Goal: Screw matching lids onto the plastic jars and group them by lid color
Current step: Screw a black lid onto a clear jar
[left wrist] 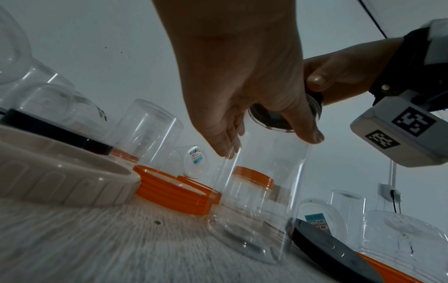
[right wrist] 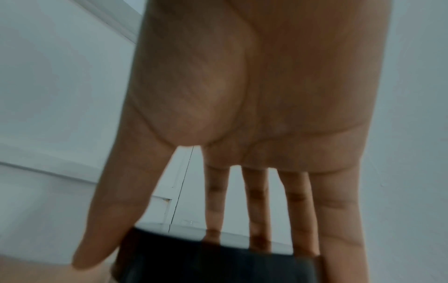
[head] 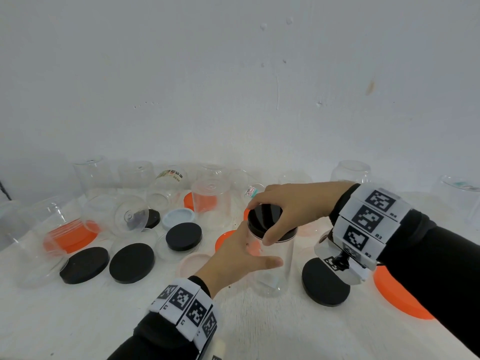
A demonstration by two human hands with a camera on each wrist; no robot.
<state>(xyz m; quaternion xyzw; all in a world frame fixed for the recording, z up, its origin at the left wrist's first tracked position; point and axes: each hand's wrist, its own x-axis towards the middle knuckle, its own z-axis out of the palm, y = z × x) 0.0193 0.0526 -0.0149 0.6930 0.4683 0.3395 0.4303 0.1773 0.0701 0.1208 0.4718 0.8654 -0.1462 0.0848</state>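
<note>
the jar (head: pixel 275 266) in the middle was clear, its lid (head: pixel 262 220) glossy black. around that jar lay matte black lids (head: pixel 132 262), orange lids (head: pixel 397 294), a pale blue lid (head: pixel 179 216) and a pinkish one (head: pixel 189 263). both wristbands (head: pixel 368 219) were white with black square-coded patterns, over black sleeves (head: pixel 441 276). the table (head: pixel 78 320) was white.

Lid (head: pixel 265 220) on upright jar (head: pixel 275 271) — right hand (head: pixel 291 203) above, left hand (head: pixel 233 258) at its left; loose lid (head: pixel 324 284) right of jar.
</note>
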